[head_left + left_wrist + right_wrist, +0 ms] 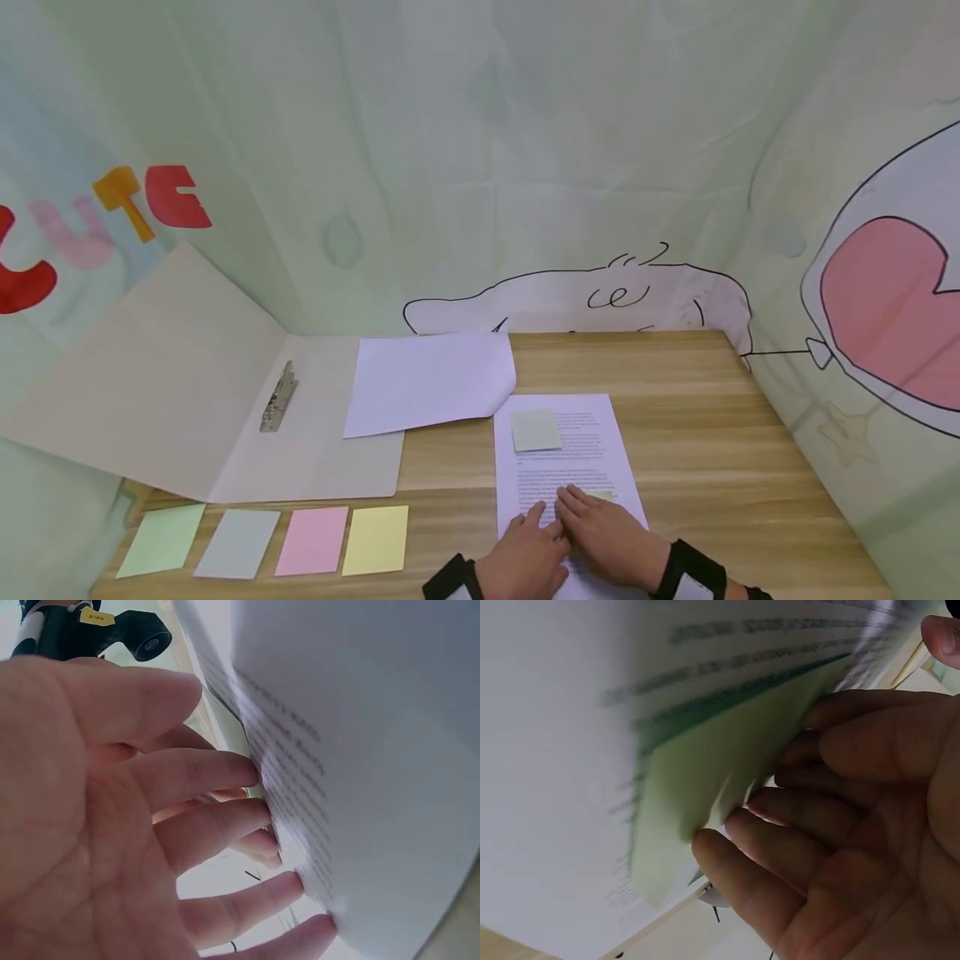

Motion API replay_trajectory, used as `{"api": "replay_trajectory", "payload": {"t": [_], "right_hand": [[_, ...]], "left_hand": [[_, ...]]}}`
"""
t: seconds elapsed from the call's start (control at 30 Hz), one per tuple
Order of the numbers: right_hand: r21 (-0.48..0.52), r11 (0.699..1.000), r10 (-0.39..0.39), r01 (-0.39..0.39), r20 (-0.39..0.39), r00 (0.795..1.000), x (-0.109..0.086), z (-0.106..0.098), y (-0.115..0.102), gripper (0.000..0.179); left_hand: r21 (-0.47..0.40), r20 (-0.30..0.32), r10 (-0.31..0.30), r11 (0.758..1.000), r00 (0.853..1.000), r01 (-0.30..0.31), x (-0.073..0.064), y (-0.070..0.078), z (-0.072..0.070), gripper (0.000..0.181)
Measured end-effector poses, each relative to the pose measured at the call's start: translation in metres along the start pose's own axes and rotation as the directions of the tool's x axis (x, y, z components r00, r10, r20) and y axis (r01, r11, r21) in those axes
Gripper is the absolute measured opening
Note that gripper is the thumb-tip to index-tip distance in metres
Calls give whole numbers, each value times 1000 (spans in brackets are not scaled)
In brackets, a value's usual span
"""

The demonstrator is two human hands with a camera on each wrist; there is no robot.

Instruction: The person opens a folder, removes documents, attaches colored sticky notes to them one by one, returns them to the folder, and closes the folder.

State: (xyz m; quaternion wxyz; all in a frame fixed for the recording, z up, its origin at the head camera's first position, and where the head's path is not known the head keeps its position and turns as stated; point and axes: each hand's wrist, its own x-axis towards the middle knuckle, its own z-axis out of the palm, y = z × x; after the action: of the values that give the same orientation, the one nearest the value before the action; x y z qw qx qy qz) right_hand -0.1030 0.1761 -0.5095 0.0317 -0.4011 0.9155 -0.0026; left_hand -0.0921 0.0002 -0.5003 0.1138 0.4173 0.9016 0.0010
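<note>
A printed sheet of paper (621,467) lies on the table in front of me. My right hand (611,533) presses extended fingers onto a pale green sticky note (705,772) on the sheet's lower part; in the head view the hand covers most of that note. Beside it, my left hand (523,553) rests its fingertips on the printed text, its thumb apart from the fingers in the left wrist view. Higher on the page sits a pale grey-blue sticky note (536,430). Neither hand grips anything.
An open folder (322,467) with a metal clip (279,398) stands at the left, overlapped by a blank white sheet (435,383). Along the front edge lie green (162,540), grey-blue (237,543), pink (312,540) and yellow (377,540) sticky notes. Printed curtains (487,167) surround the wooden table (720,467).
</note>
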Motion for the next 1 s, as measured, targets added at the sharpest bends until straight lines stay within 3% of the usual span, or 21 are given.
{"api": "replay_trajectory", "payload": {"t": [0.27, 0.57, 0.73, 1.0], "right_hand": [[-17, 1000, 26, -26, 40, 999, -8, -4, 6, 37], [-73, 997, 37, -34, 35, 999, -17, -2, 8, 37], [-18, 996, 90, -89, 79, 993, -20, -3, 11, 39], [3, 992, 122, -123, 64, 990, -28, -4, 20, 38]], "left_hand": [[65, -87, 1, 998, 996, 4, -3, 1, 2, 38], [57, -70, -2, 998, 998, 6, -4, 3, 4, 38], [50, -74, -9, 999, 997, 12, -5, 2, 3, 38], [30, -45, -21, 999, 999, 22, -5, 0, -3, 38]]}}
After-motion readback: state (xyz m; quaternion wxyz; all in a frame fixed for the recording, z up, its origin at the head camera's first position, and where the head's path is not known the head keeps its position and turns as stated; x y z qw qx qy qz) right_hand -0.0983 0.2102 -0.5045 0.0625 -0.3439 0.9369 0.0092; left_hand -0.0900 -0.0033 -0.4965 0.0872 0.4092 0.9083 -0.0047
